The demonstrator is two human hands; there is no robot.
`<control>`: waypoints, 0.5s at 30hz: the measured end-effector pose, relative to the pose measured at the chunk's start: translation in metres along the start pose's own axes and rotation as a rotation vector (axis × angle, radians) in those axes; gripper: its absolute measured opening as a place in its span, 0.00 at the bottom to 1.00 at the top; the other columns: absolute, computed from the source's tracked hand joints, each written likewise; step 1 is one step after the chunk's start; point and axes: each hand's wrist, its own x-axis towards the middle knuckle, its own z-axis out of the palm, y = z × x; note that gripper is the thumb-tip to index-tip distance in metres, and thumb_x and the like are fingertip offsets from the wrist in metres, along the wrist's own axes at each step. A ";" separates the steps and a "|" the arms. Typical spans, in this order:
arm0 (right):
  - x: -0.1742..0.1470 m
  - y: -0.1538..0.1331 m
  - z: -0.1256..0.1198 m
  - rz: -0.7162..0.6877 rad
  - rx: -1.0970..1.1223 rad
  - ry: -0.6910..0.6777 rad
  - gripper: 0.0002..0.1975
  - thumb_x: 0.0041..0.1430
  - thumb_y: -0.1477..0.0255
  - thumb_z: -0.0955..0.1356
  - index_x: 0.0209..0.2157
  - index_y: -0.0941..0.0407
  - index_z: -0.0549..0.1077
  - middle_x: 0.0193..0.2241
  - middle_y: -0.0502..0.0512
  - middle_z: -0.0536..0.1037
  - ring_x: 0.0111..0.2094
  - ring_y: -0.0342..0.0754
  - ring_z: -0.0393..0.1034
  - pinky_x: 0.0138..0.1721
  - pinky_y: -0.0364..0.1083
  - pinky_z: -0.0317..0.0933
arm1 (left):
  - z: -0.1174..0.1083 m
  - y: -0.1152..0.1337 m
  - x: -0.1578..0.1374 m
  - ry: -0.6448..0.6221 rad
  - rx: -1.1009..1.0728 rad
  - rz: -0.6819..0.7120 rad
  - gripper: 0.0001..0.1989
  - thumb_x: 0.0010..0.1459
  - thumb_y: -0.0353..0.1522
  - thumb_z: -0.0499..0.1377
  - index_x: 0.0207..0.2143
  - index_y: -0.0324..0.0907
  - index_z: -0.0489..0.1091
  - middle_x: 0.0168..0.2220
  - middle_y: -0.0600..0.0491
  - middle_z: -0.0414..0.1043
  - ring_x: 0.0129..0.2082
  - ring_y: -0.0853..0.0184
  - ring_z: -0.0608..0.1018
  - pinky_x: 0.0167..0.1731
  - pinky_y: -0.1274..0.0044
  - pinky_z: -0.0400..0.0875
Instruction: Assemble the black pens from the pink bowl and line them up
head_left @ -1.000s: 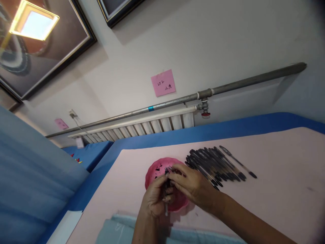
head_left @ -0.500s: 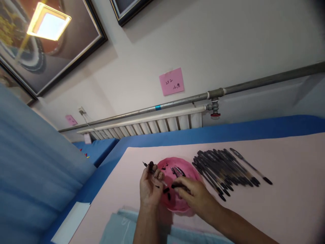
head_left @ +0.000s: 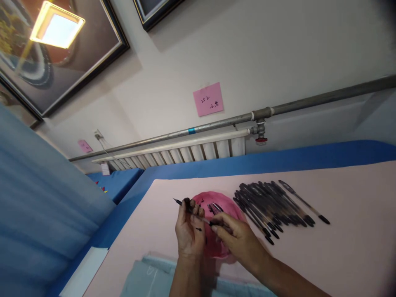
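Note:
My left hand (head_left: 190,233) is palm up with its fingers curled around a slim pen (head_left: 198,216), its pointed tip toward the upper left. A small black piece (head_left: 198,229) lies on that palm, and the fingertips look stained dark. My right hand (head_left: 230,231) pinches a small black pen cap (head_left: 213,224), mostly hidden by the fingers, at the pen's rear end; I cannot tell whether it is seated. Beneath both hands is a pink bowl (head_left: 234,206) with clear and black pen parts (head_left: 215,208) in it.
Several black pens (head_left: 262,206) lie in a row right of the bowl, with one pen (head_left: 305,202) slightly apart. Light-blue cloth (head_left: 148,276) lies at the near edge of the pink table cover (head_left: 349,247). A blue curtain (head_left: 40,206) hangs at left; a radiator (head_left: 185,154) is behind.
My left hand has shifted slightly right, bringing the pen's rear end to the black cap in my right fingers. The right hand has stayed nearly in place.

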 end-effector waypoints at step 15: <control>0.007 0.004 -0.018 0.000 -0.021 0.037 0.05 0.52 0.71 0.63 0.31 0.54 0.70 0.25 0.51 0.75 0.26 0.46 0.69 0.25 0.44 0.64 | 0.001 -0.007 -0.006 -0.093 0.493 -0.037 0.16 0.39 0.38 0.68 0.26 0.38 0.68 0.19 0.57 0.70 0.18 0.74 0.70 0.22 0.81 0.64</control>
